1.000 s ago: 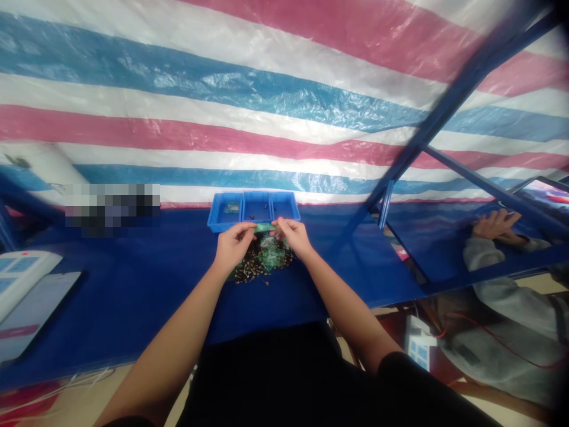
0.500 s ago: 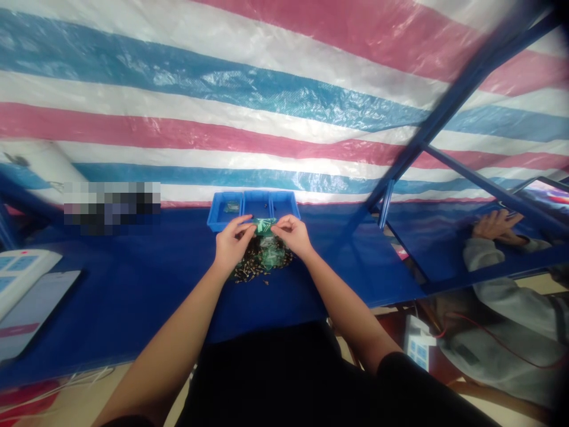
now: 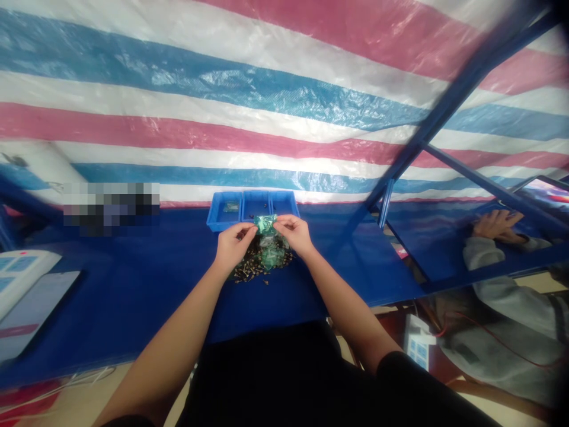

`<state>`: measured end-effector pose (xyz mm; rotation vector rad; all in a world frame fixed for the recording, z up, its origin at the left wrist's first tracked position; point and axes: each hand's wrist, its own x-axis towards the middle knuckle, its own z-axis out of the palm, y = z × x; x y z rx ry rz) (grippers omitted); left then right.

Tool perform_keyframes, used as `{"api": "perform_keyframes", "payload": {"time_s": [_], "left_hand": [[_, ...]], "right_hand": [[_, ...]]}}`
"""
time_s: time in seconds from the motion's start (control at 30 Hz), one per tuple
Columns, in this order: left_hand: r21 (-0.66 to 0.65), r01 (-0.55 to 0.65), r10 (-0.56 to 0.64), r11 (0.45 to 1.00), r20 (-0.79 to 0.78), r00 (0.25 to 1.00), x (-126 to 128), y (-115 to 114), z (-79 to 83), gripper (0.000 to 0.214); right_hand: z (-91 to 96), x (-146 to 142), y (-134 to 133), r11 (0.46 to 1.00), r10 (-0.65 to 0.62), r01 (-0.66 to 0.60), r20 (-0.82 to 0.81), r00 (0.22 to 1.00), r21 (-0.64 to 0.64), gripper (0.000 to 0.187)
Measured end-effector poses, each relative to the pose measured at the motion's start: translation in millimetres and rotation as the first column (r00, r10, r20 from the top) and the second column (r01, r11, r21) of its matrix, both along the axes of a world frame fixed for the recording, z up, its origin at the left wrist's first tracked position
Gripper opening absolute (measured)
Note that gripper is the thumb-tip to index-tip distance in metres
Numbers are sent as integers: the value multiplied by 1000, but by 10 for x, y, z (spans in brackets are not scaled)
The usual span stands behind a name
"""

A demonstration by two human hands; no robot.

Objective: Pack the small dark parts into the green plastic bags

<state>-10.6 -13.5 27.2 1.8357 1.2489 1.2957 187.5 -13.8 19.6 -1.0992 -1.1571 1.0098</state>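
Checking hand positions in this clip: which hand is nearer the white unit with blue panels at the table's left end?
The left hand is nearer: it is far to the right of the white unit. The right hand is farther right still, beyond the left hand.

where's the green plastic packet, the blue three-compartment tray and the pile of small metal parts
green plastic packet (image 3: 265, 223), head view, on its crumpled middle between the fingers
blue three-compartment tray (image 3: 224, 194), head view, on its back rim
pile of small metal parts (image 3: 251, 268), head view, on its left side
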Motion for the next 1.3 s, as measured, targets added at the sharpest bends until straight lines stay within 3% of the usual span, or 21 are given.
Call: {"api": "perform_keyframes", "payload": {"time_s": [0.2, 0.5, 0.73, 1.1, 1.3], "left_hand": [[19, -34, 35, 999, -17, 999, -21, 24, -28, 29], [0, -56, 56, 998, -14, 998, -18, 24, -51, 30], [-20, -7, 7, 1000, 28, 1000, -11, 13, -49, 29], [-69, 102, -91, 992, 149, 985, 2, -2, -32, 36], [-10, 21, -20, 1000, 60, 998, 3, -8, -17, 34]], "right_hand": [[-30, 3, 12, 997, 81, -81, 0, 997, -13, 45], [-31, 22, -4, 995, 24, -38, 153, 988, 91, 35], [-9, -8, -30, 996, 92, -91, 93, 991, -12, 42], [22, -11, -47, 998, 62, -62, 60, 996, 6, 43], [75, 3, -61, 998, 47, -48, 53, 998, 28, 41]]}}
